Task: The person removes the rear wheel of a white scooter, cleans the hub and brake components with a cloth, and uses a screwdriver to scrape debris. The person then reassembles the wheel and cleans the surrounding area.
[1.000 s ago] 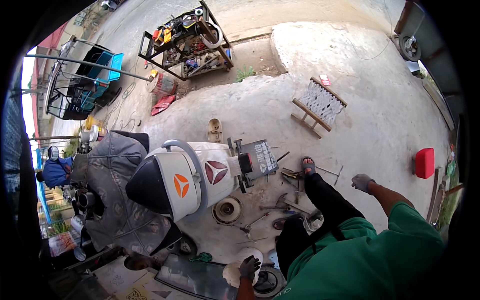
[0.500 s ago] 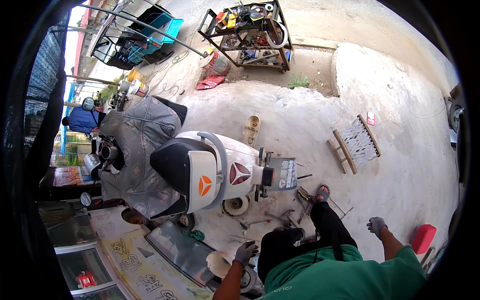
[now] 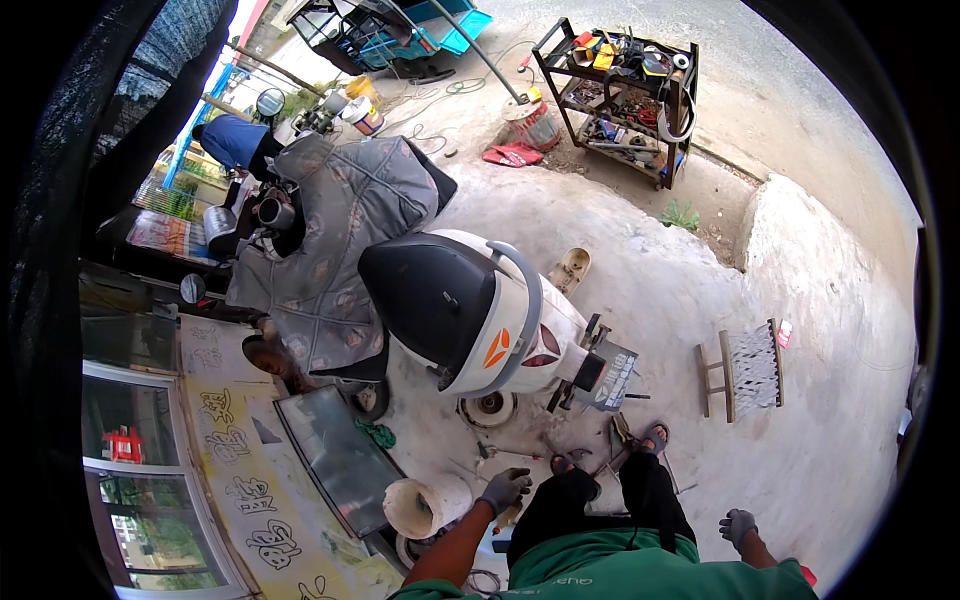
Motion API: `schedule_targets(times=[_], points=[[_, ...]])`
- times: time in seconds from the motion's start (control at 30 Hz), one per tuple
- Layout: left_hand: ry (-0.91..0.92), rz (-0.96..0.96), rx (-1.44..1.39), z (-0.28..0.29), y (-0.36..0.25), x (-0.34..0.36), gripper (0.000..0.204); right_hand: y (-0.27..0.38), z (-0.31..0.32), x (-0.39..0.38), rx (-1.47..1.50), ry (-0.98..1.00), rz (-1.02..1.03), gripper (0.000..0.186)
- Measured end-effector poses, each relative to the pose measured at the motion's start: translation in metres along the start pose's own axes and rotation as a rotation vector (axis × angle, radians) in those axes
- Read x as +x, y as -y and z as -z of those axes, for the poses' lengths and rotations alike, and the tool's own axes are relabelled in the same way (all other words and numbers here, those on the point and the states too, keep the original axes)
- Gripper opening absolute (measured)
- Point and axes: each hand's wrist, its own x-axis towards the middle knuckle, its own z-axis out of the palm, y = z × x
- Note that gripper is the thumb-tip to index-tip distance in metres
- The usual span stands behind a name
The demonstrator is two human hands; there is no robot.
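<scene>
1. Hanging apart on either side of the green shirt (image 3: 620,575) are two grey-gloved hands, the right hand (image 3: 738,526) low and near, its fingers loosely bent, relaxed, with nothing visible in them.
2. The left hand (image 3: 505,490) reaches slightly farther forward, forearm slanting up from the near left, fingers half-curled toward the right and seemingly free of any object.
3. Just left of that hand, much nearer to it than to the other, is a white bucket (image 3: 450,492). Its mouth faces near left and its long axis runs roughly left to right; whether it stands or lies cannot be told.
4. Ahead, by the sandaled feet (image 3: 655,437), hand tools (image 3: 621,430) lie on the concrete.
5. Farther on, a white electric scooter (image 3: 430,290) points far left, its rear toward the wearer; a wheel hub (image 3: 488,410) lies beside it.
6. Right, a woven-seat wooden stool (image 3: 755,370).
7. Farthest, a metal tool cart (image 3: 669,165) and, left, a blue-clad person (image 3: 235,140).
</scene>
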Motion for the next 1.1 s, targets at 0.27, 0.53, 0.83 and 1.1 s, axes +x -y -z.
schedule_targets(times=[0.27,0.53,0.83,1.1], points=[[-0.151,-0.055,-0.137,0.032,0.013,0.007,0.035,0.029,-0.021,-0.01,-0.117,-0.006,0.026,0.027],[-0.625,-0.728,-0.608,0.053,-0.08,-0.026,0.022,0.078,-0.038,-0.015,-0.208,0.05,0.09,0.026],[-0.856,-1.209,-0.193,0.003,-0.292,-0.133,0.029,0.121,-0.057,0.011,-0.258,0.102,0.141,0.028],[-1.204,-1.073,0.19,-0.006,-0.328,-0.093,0.021,0.135,-0.06,0.021,-0.265,0.193,0.165,0.028]])
